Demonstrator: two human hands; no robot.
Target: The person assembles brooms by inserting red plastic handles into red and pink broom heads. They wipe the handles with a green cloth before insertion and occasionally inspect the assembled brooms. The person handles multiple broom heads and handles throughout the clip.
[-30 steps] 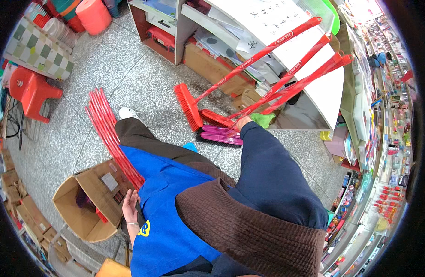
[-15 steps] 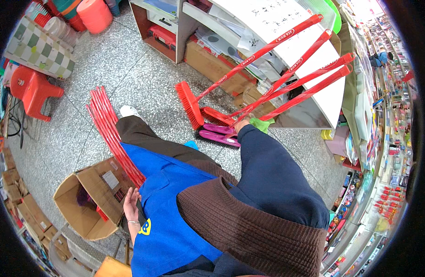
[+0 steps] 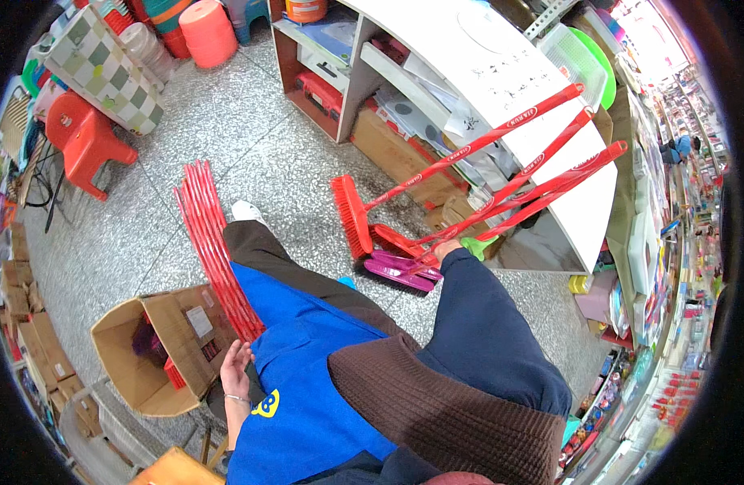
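Observation:
My right hand [image 3: 446,249] is closed around a red handle low down, just above the purple broom heads [image 3: 400,272]. Several brooms lean there, their long red handles [image 3: 541,111] slanting up to the right against the white counter. A red broom head [image 3: 351,217] stands upright on its side on the floor, left of the purple ones. Part of my right hand's grip is hidden by its sleeve. At my left side, my left hand [image 3: 236,373] is open and holds nothing, fingers slightly bent. Near it lies a bundle of loose red poles [image 3: 210,242], beside my leg.
An open cardboard box [image 3: 158,352] is at the lower left, with a purple bristly thing inside. Upper left holds a red plastic stool [image 3: 89,145]. The white counter [image 3: 501,48] has shelves with papers and a red case. Stocked shelving [image 3: 679,347] runs along the right.
The whole view has shifted, so things sit lower and further right. The two rightmost broom handles have come closer together. My right hand stays at the brooms; my left remains open.

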